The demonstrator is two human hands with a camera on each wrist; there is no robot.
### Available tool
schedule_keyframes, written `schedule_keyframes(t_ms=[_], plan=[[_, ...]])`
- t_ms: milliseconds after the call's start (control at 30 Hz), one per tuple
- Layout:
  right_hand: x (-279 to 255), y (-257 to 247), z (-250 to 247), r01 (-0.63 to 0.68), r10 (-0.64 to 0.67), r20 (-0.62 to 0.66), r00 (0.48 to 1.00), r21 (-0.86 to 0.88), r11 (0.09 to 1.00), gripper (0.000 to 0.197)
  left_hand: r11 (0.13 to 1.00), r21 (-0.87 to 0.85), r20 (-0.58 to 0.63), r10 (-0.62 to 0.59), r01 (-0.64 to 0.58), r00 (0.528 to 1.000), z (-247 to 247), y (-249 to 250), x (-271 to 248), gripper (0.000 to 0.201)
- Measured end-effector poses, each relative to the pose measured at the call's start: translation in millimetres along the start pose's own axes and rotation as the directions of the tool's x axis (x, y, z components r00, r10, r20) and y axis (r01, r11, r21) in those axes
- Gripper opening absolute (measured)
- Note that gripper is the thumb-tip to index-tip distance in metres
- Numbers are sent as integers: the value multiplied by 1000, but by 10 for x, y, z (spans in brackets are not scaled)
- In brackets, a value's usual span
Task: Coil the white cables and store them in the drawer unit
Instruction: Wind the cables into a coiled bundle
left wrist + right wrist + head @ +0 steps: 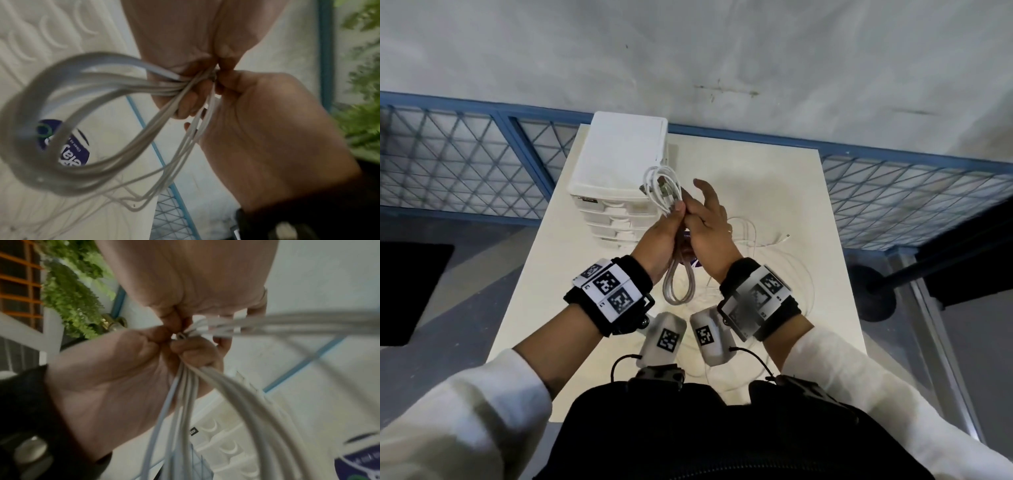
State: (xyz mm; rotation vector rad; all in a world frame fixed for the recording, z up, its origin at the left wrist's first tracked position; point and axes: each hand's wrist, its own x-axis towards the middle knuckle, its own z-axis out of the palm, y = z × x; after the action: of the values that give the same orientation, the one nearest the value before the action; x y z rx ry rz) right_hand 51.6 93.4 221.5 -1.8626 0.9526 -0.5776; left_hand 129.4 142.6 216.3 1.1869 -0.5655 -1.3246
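Observation:
Both hands are raised over the white table (774, 171), holding one coiled white cable (661, 192) between them. My left hand (666, 233) grips the bundle at its middle; loops stick out above the fist and hang below it (677, 284). My right hand (707, 222) pinches the strands at the same spot, its index finger stretched out. In the left wrist view the coil (26, 162) hangs from the left hand (185, 40), the right hand (267, 129) alongside. In the right wrist view the right hand (195, 280) and left hand (107, 378) meet at a cable plug (180, 337). The white drawer unit (619, 161) stands just behind, its drawers pushed in.
Several loose white cables (753, 240) lie tangled on the table to the right of and under my hands. A purple label (76, 154) lies on the table below the coil. A blue mesh fence (465, 154) runs behind the table; a black post base (873, 291) stands at the right.

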Motion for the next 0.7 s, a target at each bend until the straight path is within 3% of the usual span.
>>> schedule_keyframes(t_ms=[133,167,233,300,367,500,567,700], plan=[[18,26,-57,38,0,154,988,-245,969,62,995,-101,-11,23,-24,1000,-110,90,31,41],[13,53,-39,76,-36,189,981,-208,975,64,992,-121,-27,31,-34,999,-155,115,45,40],[-21,143,4,136,-141,263,954,37,990,71,983,-176,-43,54,-61,998,-251,177,59,37],[-57,233,-6,74,-122,324,938,157,985,75,983,-159,-34,83,-87,996,-337,234,61,37],[-84,277,-15,2,-50,339,939,141,990,67,985,-115,-49,124,-129,991,-392,267,62,38],[-68,260,-54,7,-68,408,910,147,989,18,973,-171,-108,140,-158,984,-407,256,28,39],[-74,239,-71,15,-59,441,896,101,995,24,942,-291,-129,135,-168,982,-397,262,15,39],[-148,329,-114,-21,-11,575,818,49,999,23,908,-355,-258,133,-222,957,-499,432,57,40]])
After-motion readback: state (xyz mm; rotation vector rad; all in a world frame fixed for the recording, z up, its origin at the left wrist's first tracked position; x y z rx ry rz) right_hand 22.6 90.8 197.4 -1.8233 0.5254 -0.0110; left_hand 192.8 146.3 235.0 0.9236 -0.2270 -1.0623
